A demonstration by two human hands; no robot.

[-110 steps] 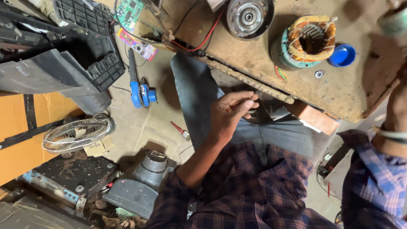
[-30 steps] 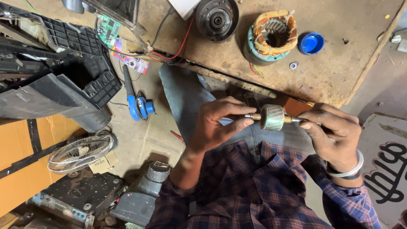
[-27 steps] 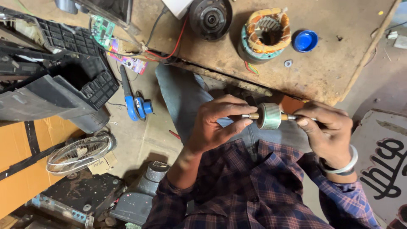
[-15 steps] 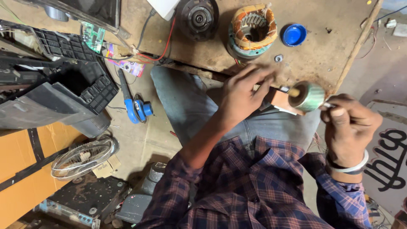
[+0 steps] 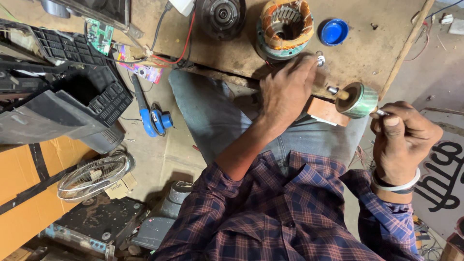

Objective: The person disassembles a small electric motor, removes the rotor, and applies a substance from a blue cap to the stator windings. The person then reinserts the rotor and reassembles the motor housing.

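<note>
Since before, left hand moved away to small silver washer on brown wooden tabletop, fingers spread, while right hand pinches shaft of greenish metal rotor.

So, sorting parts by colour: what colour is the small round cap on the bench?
Bright blue; the cap shows best in the head view.

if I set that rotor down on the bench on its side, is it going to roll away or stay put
The rotor is a smooth round drum on a thin shaft, so on its side it would likely roll. It looks like solid metal, so probably heavy for its size. The right hand pinches only the shaft end, and the bench edge is close, so it might roll off.
</note>
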